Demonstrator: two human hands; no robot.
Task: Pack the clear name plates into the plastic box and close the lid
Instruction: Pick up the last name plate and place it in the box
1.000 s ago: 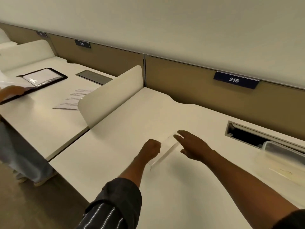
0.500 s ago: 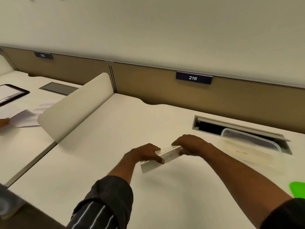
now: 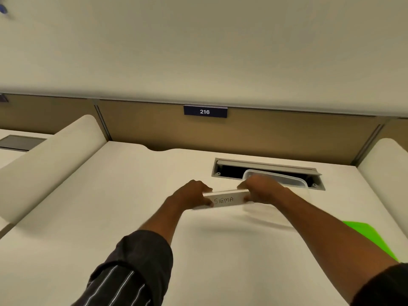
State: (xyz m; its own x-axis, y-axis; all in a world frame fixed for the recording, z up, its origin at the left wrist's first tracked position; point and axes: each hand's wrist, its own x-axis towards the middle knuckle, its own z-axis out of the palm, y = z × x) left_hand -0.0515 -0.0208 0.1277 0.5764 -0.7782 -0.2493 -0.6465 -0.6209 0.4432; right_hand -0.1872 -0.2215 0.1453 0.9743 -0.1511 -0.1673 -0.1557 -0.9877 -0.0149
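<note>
While both arms reach forward over the white desk (image 3: 123, 195), we hold one clear name plate (image 3: 225, 199) between our two hands, raised a little off the surface. Our left hand (image 3: 191, 195) pinches the plate's left end, fingers curled over the top edge and thumb on the front face; our right hand (image 3: 261, 189) clamps the right end the same way — that hand is somewhat motion-blurred. The plate carries a paper insert with "SIGMA" handwritten on it, facing us.

The clear plastic box (image 3: 291, 184) sits just behind and to the right of our right hand, its far rim overlapping the open cable slot (image 3: 231, 170) at the back of the desk. We cannot tell what the box contains. A bright green lid (image 3: 366, 235) lies flat on the desk at the right, partly hidden by our right forearm — apart from the box. On the brown partition (image 3: 287, 133) behind, a dark sign (image 3: 205, 111) reads 216.
</note>
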